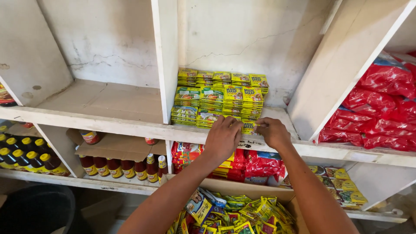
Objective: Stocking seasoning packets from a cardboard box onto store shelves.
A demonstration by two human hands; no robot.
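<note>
Both the left hand (223,138) and right hand (273,132) pinch a yellow sachet stack (249,126), its long axis across the shelf edge (130,126).

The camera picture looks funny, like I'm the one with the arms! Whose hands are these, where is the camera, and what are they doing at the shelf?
The camera sits on a person's head and looks down, so you see that person's own arms. The left hand and right hand meet at a small yellow packet on the front edge of a white shelf. Behind it stand stacks of yellow and green packets. Below is a cardboard box full of loose sachets. Red bags lie to the right, and sauce bottles stand lower left.
</note>
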